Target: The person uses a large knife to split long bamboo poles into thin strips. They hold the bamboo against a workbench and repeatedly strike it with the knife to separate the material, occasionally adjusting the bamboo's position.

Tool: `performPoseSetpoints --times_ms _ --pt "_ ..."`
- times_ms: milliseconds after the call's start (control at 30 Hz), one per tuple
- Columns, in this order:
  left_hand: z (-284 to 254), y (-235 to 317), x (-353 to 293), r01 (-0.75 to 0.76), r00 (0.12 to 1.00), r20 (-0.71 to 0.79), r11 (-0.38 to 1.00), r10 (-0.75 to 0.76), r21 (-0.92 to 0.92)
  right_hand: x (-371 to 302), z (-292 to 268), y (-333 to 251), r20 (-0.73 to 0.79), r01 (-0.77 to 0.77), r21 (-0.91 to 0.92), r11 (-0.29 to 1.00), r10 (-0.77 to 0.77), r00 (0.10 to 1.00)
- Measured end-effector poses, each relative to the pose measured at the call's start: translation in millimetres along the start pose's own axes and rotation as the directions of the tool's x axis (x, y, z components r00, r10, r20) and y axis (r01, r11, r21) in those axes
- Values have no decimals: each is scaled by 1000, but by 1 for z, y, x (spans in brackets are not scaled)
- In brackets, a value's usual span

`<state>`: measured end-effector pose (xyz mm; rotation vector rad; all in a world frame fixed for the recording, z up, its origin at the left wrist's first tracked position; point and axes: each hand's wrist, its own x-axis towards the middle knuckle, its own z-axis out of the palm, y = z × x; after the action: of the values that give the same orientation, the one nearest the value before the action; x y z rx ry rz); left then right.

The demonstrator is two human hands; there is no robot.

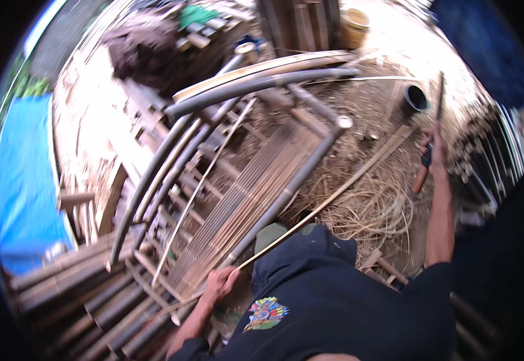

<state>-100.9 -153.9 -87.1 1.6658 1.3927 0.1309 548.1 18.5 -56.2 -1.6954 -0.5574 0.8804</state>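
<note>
holding a long, pale bamboo strip (364, 169) in the left hand (220, 283), with fingers closed around it, low and left of the middle. slanting from there up and to the right, across dark trousers (319, 243) and past a tangle of thin shavings (373, 207) on the ground, to a far end near the right hand (435, 157). cannot tell about any contact there. gripping a long-bladed knife (440, 99) in the right hand, blade upward, brown handle end showing below the fist. hands well apart.

just left of the strip, a bamboo bench (247, 198) with a slatted seat and curved grey poles. wearing a dark shirt (346, 307) with a colourful print in front. beyond the bench, on the ground, a black bucket (416, 98) near the blade; farther off, a yellowish bucket (355, 30). toward the upper left, a heap of dark brown cloth (144, 48) beside something green (197, 16). at the far left, a blue tarp (24, 174), with thick bamboo poles (63, 289) lying below it.
</note>
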Motion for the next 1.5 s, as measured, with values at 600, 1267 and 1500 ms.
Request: performPoseSetpoints --times_ms 600,1267,1500 --pt "-63 -130 111 39 883 -466 998 -60 -56 -48 302 -38 17 282 85 956 -285 958" --pt "-115 -142 101 115 882 -446 988 -151 -108 2 326 -14 86 211 77 974 -217 972" --pt "-84 -175 142 136 923 -359 990 -140 -36 7 348 14 132 106 -59 993 -98 986"
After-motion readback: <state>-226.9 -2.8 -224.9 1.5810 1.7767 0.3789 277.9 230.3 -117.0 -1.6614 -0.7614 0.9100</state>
